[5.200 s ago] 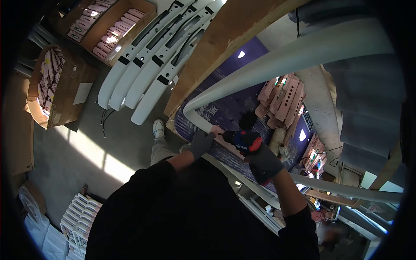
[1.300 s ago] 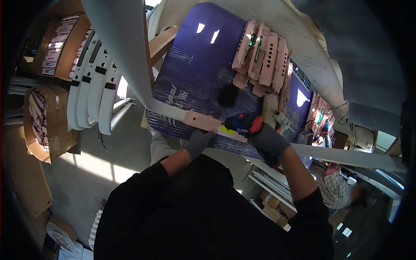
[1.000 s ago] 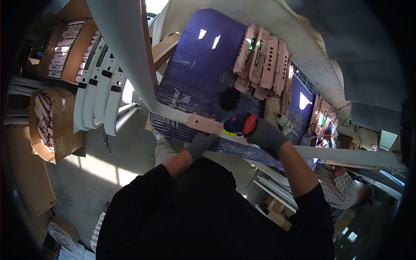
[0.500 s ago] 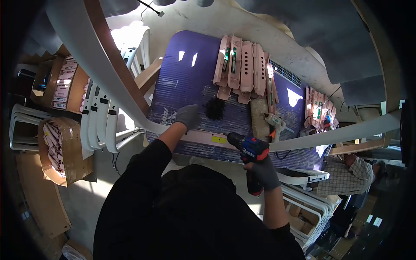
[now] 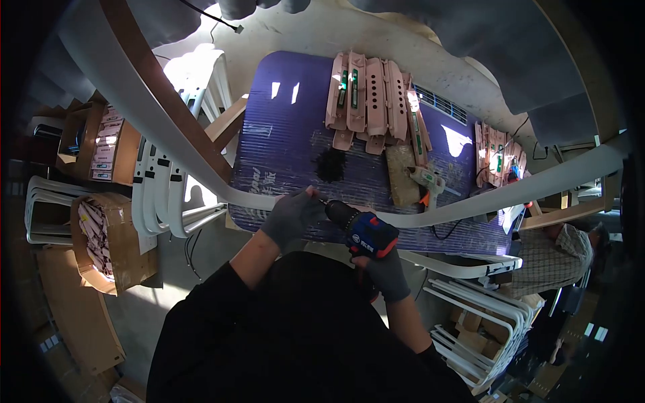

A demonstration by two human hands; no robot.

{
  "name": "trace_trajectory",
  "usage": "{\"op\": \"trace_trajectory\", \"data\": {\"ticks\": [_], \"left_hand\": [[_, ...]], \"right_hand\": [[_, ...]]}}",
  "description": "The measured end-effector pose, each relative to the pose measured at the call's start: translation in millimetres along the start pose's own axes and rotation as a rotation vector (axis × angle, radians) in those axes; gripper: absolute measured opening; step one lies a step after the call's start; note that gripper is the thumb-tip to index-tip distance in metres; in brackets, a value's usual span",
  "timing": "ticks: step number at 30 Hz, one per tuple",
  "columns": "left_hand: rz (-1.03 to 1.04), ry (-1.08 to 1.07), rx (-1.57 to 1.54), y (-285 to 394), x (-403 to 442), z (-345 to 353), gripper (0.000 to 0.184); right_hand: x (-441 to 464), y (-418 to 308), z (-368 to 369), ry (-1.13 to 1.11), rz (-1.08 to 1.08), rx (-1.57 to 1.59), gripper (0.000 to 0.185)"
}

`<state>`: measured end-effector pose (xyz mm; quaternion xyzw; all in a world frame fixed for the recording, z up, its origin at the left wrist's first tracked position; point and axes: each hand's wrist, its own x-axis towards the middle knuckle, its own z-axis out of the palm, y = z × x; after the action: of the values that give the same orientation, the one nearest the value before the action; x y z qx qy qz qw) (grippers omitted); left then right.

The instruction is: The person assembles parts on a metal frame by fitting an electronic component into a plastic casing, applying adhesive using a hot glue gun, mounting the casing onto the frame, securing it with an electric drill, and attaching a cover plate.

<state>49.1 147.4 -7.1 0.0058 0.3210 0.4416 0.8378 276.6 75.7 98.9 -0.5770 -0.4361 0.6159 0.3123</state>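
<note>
A blue, black and red cordless drill is in my right hand, which is wrapped round its grip. Its chuck points left, toward my gloved left hand. The left fingers are pinched together right at the drill's tip; whatever is between them is too small to make out. Both hands are over the front bar of a white curved frame, which lies across the table's near side. Behind the hands sits a pile of tiny black pieces on the purple table cover.
Pink plastic housings, some with green boards, lie at the back. A glue gun rests beside a tan block. White bent frames stand at left near a carton. Another person's checked clothing shows at right.
My left hand has come right to the drill's tip and its fingers have closed. The drill has shifted left in my right hand. The frame's front bar now shows where a pink strip lay.
</note>
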Motion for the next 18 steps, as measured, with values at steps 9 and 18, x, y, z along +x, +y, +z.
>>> {"op": "trace_trajectory", "data": {"ticks": [9,18], "left_hand": [[0.079,-0.101,-0.055,-14,-16,6,0.024],[-0.075,-0.024,0.039,-32,-26,39,0.033]], "right_hand": [[-4,6,6,-0.012,0.037,-0.059,0.06],[-17,24,-5,0.044,-0.098,-0.164,0.058]]}}
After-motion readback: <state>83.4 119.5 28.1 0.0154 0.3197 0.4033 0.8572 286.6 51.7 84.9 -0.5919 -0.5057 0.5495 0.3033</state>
